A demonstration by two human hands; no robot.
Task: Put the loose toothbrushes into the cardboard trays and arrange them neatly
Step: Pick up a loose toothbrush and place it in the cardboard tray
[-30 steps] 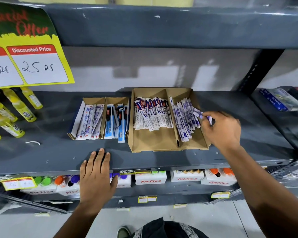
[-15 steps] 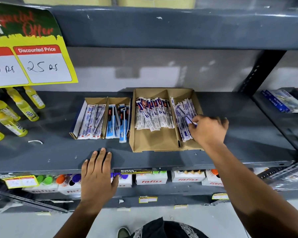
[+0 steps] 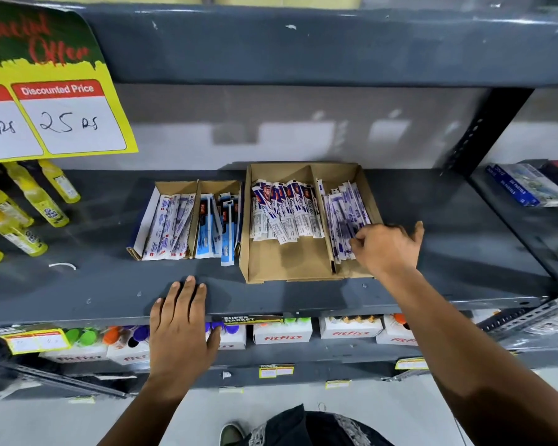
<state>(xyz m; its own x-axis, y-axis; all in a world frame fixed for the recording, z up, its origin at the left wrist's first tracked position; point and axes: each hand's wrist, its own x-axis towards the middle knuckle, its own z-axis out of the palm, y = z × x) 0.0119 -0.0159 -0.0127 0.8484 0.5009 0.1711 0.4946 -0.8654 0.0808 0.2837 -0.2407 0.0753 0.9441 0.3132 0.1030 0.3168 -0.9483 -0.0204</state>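
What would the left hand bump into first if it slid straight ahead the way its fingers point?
Probably the small cardboard tray, near its front edge by the blue toothbrush packs. The left hand lies flat on the shelf, and only bare shelf shows between them. Depth is hard to judge.

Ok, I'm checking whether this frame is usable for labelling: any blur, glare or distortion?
Head view: wide-angle bending curves the shelf edge; the right hand and the purple toothbrush packs under it are slightly smeared; soft glare patches sit on the back wall; the price sign reads sharply; the left hand is crisp.
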